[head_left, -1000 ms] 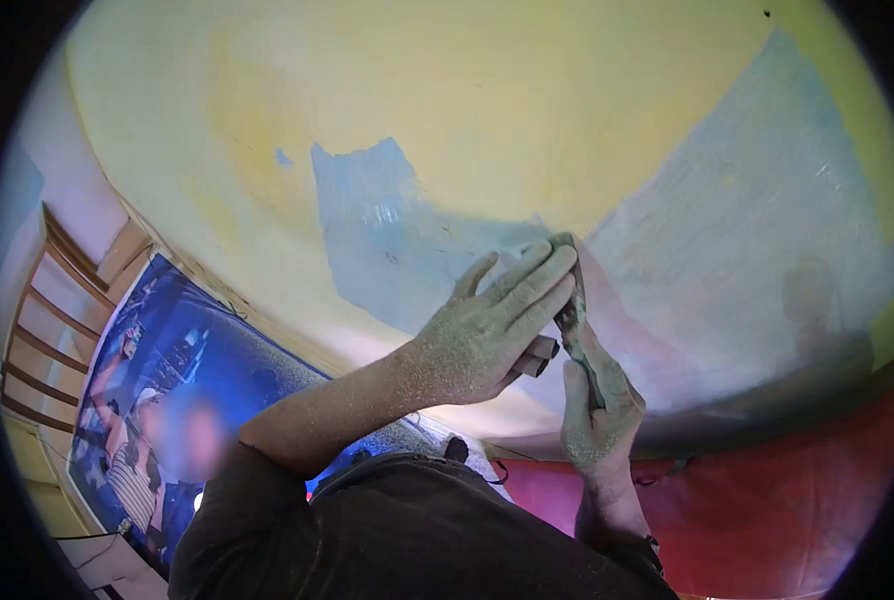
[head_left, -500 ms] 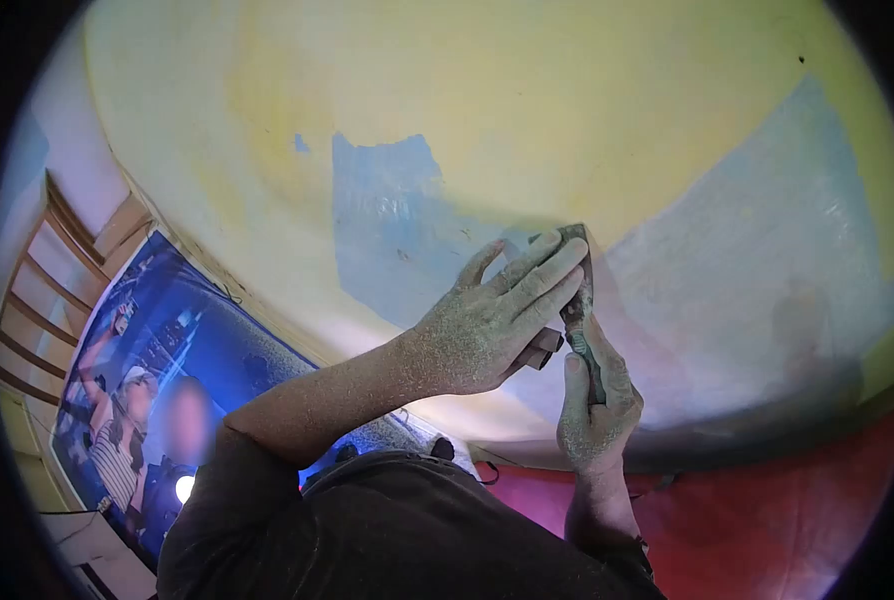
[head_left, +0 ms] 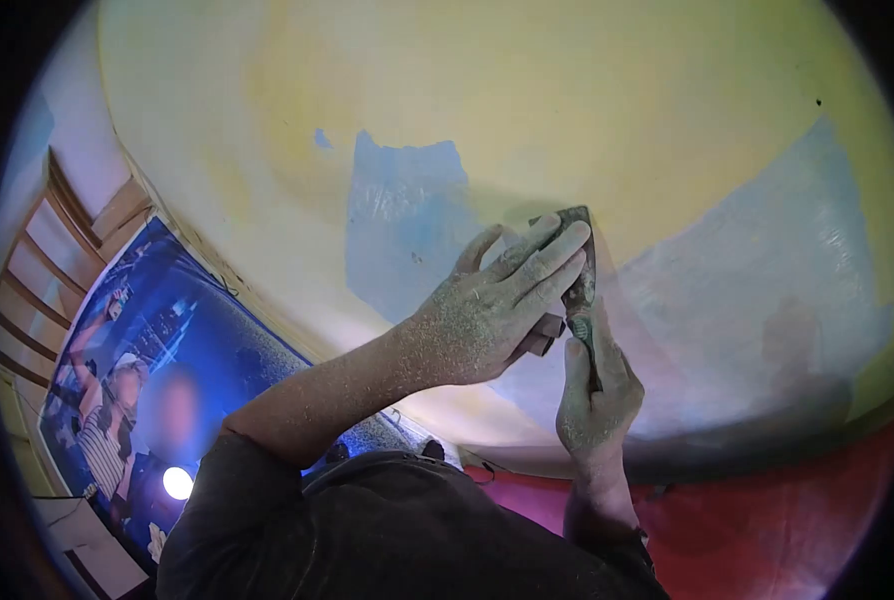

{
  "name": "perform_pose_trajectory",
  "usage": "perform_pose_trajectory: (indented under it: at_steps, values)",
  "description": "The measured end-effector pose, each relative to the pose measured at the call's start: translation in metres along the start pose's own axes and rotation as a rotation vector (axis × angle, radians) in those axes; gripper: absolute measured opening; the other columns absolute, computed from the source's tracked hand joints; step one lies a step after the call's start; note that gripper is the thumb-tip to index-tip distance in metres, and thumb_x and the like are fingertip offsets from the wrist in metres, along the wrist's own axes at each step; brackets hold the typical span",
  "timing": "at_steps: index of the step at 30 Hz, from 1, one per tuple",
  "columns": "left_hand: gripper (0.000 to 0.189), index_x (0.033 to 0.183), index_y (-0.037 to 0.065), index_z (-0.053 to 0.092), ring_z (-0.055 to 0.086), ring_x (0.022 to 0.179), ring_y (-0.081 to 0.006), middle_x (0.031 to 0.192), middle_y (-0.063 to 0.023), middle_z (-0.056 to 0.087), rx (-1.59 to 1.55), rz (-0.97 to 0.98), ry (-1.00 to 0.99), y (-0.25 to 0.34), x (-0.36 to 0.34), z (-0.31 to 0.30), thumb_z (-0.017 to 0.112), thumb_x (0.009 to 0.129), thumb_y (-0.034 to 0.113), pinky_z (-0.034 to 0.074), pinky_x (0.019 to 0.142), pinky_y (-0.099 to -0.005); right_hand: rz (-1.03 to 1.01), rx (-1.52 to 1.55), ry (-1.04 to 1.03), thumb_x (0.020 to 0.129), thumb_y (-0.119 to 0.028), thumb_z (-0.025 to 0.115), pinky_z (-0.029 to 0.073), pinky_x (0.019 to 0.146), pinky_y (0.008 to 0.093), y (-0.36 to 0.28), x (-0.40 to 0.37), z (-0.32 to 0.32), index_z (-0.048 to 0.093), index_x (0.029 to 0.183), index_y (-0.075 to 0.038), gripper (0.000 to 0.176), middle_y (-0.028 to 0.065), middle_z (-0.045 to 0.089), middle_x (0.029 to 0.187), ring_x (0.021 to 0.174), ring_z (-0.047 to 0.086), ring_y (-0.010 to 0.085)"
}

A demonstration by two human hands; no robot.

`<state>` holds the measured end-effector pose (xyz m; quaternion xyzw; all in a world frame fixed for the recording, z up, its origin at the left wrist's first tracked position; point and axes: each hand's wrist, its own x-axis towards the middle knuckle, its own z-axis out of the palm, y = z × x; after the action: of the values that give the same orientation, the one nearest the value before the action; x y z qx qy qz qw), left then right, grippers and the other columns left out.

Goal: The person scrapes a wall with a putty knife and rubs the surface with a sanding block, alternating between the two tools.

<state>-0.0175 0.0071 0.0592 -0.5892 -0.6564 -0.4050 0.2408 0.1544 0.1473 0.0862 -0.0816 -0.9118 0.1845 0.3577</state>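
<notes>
A dust-covered hand sander [head_left: 580, 285], dark with a greenish part near its lower end, lies against the painted wall [head_left: 657, 150]. My left hand [head_left: 482, 325] presses over it, fingers laid together along the tool and the thumb spread apart. Out from under the left palm sticks a grey block-like end [head_left: 542, 335]. My right hand [head_left: 599, 400] wraps its fingers and thumb round the lower end of the sander. Pale dust coats both hands and the left forearm. Blue patches [head_left: 402, 210] show through the yellow paint left of the tool, and a pale bluish-white area spreads to its right.
A blue printed poster [head_left: 227, 330] with pictured people lies at the left, beside wooden slats [head_left: 42, 290]. A white box-like thing [head_left: 102, 555] sits in the lower left corner. Red floor covering [head_left: 767, 510] runs along the wall's foot at the lower right.
Both hands and the sander have shifted slightly up the wall together. The view has tilted a little, moving the wall patches to the right. Both hands keep their hold.
</notes>
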Motion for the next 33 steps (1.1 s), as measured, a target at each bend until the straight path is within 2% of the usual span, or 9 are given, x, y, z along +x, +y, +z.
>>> perform_pose_trajectory:
  at_steps: [2,5,7,14,17,19,21,24,33]
  values:
    - [0.100,0.170,0.002,0.043,0.035,0.169,-0.0402,0.184,-0.0166,0.032,0.000,-0.012,0.001,0.005,-0.002,0.001,0.088,0.082,0.017,0.035,0.127,-0.0669,-0.094,0.012,0.034,0.108,-0.001,0.069,0.061,0.079,0.0394,0.001,-0.003,0.001,0.062,0.160,0.002,0.053,0.0214,0.081,0.106,0.087,0.079,0.0297]
    - [0.089,0.167,0.001,0.047,0.039,0.167,-0.0379,0.181,-0.0179,0.037,-0.042,0.008,-0.028,0.012,-0.012,0.010,0.085,0.089,0.024,0.037,0.125,-0.0672,-0.111,0.017,0.080,0.107,0.000,0.069,0.061,0.080,0.0395,0.008,-0.023,-0.002,0.061,0.160,0.003,0.054,0.0217,0.081,0.107,0.087,0.078,0.0292]
    - [0.082,0.164,0.001,0.050,0.041,0.167,-0.0371,0.179,-0.0192,0.041,-0.076,0.007,-0.028,0.013,-0.014,0.017,0.082,0.094,0.030,0.038,0.125,-0.0673,-0.057,0.009,0.026,0.107,0.001,0.068,0.062,0.081,0.0397,0.008,-0.029,-0.005,0.061,0.160,0.004,0.053,0.0223,0.081,0.109,0.089,0.078,0.0288]
    - [0.083,0.168,0.003,0.047,0.038,0.168,-0.0397,0.181,-0.0199,0.036,-0.042,0.028,-0.039,0.012,-0.011,0.009,0.081,0.096,0.028,0.038,0.125,-0.0696,0.001,0.004,-0.005,0.106,0.003,0.068,0.061,0.079,0.0383,-0.007,-0.026,-0.012,0.064,0.157,0.004,0.052,0.0231,0.082,0.109,0.085,0.077,0.0250]
    - [0.088,0.171,0.002,0.042,0.034,0.170,-0.0398,0.183,-0.0202,0.032,-0.069,0.031,-0.084,0.016,-0.014,0.020,0.081,0.096,0.026,0.034,0.127,-0.0682,0.014,0.013,0.015,0.106,0.003,0.069,0.061,0.077,0.0380,0.002,-0.038,-0.015,0.065,0.157,0.002,0.052,0.0228,0.082,0.109,0.084,0.077,0.0250]
    - [0.088,0.171,0.001,0.041,0.034,0.170,-0.0399,0.183,-0.0211,0.033,-0.061,0.024,-0.129,0.016,-0.013,0.024,0.081,0.096,0.024,0.032,0.129,-0.0676,-0.036,0.015,0.046,0.106,0.002,0.070,0.060,0.076,0.0379,0.008,-0.033,-0.010,0.065,0.157,0.000,0.052,0.0222,0.082,0.107,0.083,0.077,0.0250]
    - [0.090,0.171,0.001,0.041,0.034,0.170,-0.0402,0.183,-0.0213,0.033,-0.021,0.018,-0.065,0.016,-0.014,0.022,0.082,0.095,0.024,0.032,0.129,-0.0676,-0.101,0.020,0.089,0.106,0.002,0.070,0.060,0.075,0.0380,0.008,-0.031,-0.006,0.066,0.157,-0.001,0.052,0.0216,0.081,0.105,0.082,0.076,0.0252]
    - [0.094,0.172,0.001,0.039,0.033,0.170,-0.0407,0.184,-0.0213,0.031,-0.015,0.013,-0.040,0.013,-0.007,0.016,0.082,0.092,0.023,0.031,0.130,-0.0672,0.033,0.031,0.031,0.106,0.001,0.070,0.061,0.076,0.0388,-0.003,-0.018,-0.006,0.066,0.157,-0.001,0.051,0.0215,0.080,0.103,0.083,0.078,0.0263]
    - [0.092,0.172,0.000,0.038,0.031,0.171,-0.0423,0.184,-0.0237,0.029,-0.031,0.002,-0.081,0.010,-0.009,0.011,0.081,0.095,0.022,0.035,0.127,-0.0703,-0.015,0.061,0.065,0.107,-0.001,0.071,0.063,0.084,0.0393,-0.005,-0.021,-0.003,0.067,0.156,-0.001,0.050,0.0243,0.081,0.110,0.094,0.082,0.0298]
